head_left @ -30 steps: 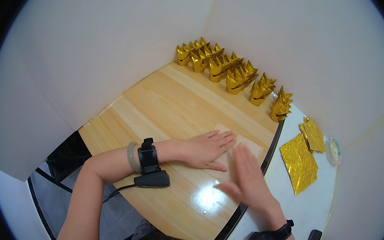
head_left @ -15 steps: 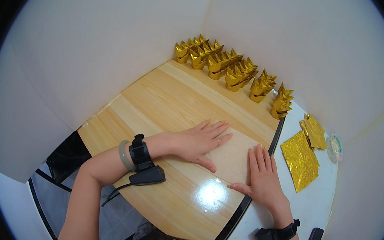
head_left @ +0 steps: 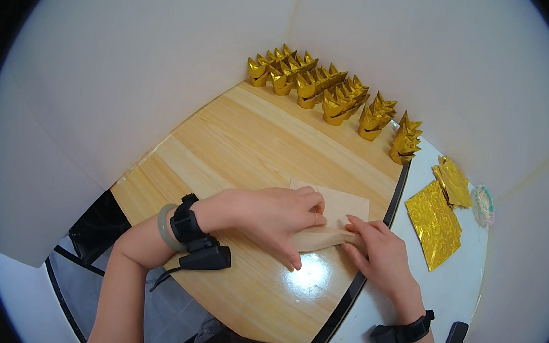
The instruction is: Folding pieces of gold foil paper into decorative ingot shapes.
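- Thin, pale beige paper sheet (head_left: pixel 348 205): on the glossy, light wood-grain tabletop (head_left: pixel 225 141); near edge raised and bent;
- Right hand (head_left: pixel 382 249): thumb and fingertips pinched on that raised edge;
- Left hand (head_left: pixel 274 215): fingers curled over the sheet, thumb spread apart; cannot tell whether it grips;
- Risks: uneven pull could skew the bend; hard pressure could crease it crookedly

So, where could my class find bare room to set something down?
Widest: the wooden table, between the left wall, gold folded rows and left hand. Smaller: the white table, between the gold sheets and right wristband. Crowded: around the pale paper the right hand pinches.
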Available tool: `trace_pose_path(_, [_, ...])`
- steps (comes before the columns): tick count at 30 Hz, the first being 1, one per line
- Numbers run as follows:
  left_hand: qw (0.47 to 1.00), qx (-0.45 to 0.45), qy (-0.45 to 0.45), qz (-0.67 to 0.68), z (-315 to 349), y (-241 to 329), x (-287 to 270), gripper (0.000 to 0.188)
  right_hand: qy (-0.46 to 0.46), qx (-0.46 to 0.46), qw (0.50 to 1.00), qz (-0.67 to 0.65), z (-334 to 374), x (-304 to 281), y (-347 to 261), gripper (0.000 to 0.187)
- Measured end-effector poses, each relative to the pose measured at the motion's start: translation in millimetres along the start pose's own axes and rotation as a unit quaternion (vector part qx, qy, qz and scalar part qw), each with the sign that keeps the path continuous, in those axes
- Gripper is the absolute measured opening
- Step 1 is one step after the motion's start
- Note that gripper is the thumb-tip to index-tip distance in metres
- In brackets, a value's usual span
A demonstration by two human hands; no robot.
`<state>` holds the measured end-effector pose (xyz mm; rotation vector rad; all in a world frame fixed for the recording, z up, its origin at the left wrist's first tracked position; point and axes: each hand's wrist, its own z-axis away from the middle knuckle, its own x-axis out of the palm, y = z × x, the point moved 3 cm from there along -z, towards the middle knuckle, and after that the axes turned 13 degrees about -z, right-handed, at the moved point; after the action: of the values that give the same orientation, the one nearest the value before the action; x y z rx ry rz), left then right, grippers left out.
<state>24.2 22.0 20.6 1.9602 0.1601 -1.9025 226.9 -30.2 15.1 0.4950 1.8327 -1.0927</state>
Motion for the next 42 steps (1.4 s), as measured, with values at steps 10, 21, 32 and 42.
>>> trace_pose_path(10, [0.964, -0.215, 0.091, 0.128, -10, -24, 11, 0.057, 0.155, 0.155, 0.907, -0.359, 6, -2, 36, 0.062])
trace_pose_path(21, [0.993, -0.067, 0.089, -0.024, -17, -6, 40, 0.064, 0.042, -0.032, 0.999, 0.01, -5, 11, 12, 0.07])
trace_pose_path(32, [0.992, -0.052, -0.006, -0.119, -17, 4, 50, 0.076, -0.058, 0.023, 0.993, 0.103, -4, 24, 24, 0.086])
trace_pose_path(42, [0.99, -0.036, -0.017, -0.136, -15, 2, 51, 0.076, 0.105, 0.075, 0.99, -0.061, -6, 7, 45, 0.057])
